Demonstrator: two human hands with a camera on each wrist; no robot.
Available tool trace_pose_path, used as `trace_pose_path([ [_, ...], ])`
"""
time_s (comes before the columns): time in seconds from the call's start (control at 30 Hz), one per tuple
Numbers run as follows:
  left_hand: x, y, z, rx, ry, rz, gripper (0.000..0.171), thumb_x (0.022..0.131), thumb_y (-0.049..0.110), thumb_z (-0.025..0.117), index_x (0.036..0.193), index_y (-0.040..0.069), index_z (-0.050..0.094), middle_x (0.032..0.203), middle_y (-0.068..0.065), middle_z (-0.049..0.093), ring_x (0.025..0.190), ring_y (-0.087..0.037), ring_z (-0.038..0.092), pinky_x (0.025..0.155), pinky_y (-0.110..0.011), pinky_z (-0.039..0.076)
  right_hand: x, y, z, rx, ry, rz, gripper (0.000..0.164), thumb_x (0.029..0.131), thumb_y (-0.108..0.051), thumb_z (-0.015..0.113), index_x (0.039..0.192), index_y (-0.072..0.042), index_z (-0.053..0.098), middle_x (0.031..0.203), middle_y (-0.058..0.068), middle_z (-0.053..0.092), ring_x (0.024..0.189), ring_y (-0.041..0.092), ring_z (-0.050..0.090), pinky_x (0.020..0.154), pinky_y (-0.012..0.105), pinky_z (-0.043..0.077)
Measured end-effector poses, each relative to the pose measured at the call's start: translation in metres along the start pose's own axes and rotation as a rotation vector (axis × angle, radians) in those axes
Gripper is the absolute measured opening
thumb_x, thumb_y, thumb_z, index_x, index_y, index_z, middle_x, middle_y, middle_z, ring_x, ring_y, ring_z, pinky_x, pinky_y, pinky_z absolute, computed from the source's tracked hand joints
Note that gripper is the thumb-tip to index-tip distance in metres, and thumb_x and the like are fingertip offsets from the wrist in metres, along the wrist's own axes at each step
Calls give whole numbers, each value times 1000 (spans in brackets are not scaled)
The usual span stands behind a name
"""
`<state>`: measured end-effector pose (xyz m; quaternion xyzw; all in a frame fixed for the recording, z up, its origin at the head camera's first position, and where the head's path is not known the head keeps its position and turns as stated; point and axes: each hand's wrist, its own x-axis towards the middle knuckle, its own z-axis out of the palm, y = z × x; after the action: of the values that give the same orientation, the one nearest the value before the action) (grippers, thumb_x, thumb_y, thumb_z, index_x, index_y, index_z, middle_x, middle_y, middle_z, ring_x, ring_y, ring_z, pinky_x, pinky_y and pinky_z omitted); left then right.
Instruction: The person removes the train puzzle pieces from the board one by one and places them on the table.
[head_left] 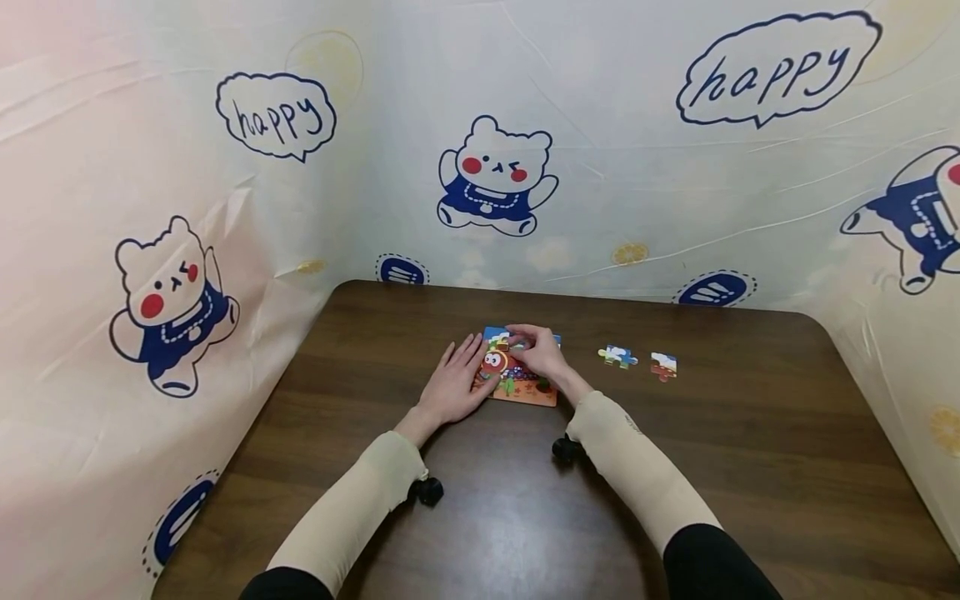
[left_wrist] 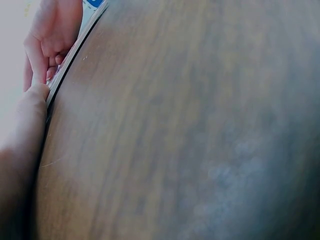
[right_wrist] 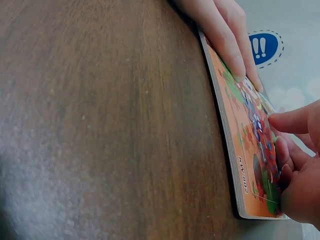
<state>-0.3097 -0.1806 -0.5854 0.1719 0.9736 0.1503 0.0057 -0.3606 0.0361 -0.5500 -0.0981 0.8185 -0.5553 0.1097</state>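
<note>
A cartoon jigsaw puzzle in a flat board [head_left: 525,392] lies on the table, with an orange lower part and a blue top. My left hand [head_left: 453,389] rests on its left side, fingers straight and spread. Along the near edge lies the left thumb [left_wrist: 25,125]. Over the upper right part, my right hand [head_left: 542,354] bends its fingers down to the picture, with a fingertip touching it in the right wrist view. Whether a piece sits between those fingertips is hidden. To the right lie two loose pieces, a blue-and-green one [head_left: 618,357] and a white-and-red one [head_left: 663,367].
The brown wooden table [head_left: 750,467] reaches to a printed cloth [head_left: 600,100] behind and at both sides. Black wrist devices hang under the left sleeve [head_left: 360,500] and the right sleeve [head_left: 637,458].
</note>
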Motion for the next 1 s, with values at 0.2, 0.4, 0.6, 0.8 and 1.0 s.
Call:
trace_pose_path([
  [0.2, 1, -2, 1, 26, -8, 0, 85, 111, 68, 42, 176, 15, 28, 185, -7, 24, 174, -26, 19, 142, -56, 11, 0, -1, 0, 15, 1, 5, 46, 104, -1, 70, 150, -5, 67, 130, 23, 78, 88, 17, 56, 78, 28, 43],
  [0.4, 1, -2, -1, 28, -10, -2, 85, 111, 69, 42, 176, 16, 27, 185, -6, 23, 174, -26, 18, 143, -55, 11, 1, 1, 0, 54, 0, -4, 47, 104, -2, 71, 150, -5, 67, 132, 23, 77, 94, 17, 61, 81, 26, 46],
  [0.6, 1, -1, -1, 25, -9, -2, 84, 111, 67, 43, 176, 16, 27, 185, -7, 23, 174, -26, 18, 142, -56, 11, 2, 3, 3, 47, 29, -14, 44, 105, -6, 73, 148, -4, 68, 129, 23, 78, 98, 20, 64, 82, 26, 48],
  [0.8, 1, -1, 0, 18, -6, -2, 84, 111, 66, 44, 175, 16, 29, 185, -7, 24, 174, -26, 19, 142, -56, 11, 1, 4, 6, 29, 68, -27, 43, 104, -6, 75, 146, -3, 69, 121, 23, 80, 94, 21, 66, 78, 24, 47],
  [1.0, 0, 0, 0, 17, -9, -6, 84, 111, 67, 45, 176, 16, 29, 185, -7, 23, 174, -26, 18, 143, -55, 10, -1, 4, 9, 45, 94, -18, 41, 104, -5, 75, 144, -2, 70, 116, 22, 83, 104, 33, 76, 86, 32, 59],
])
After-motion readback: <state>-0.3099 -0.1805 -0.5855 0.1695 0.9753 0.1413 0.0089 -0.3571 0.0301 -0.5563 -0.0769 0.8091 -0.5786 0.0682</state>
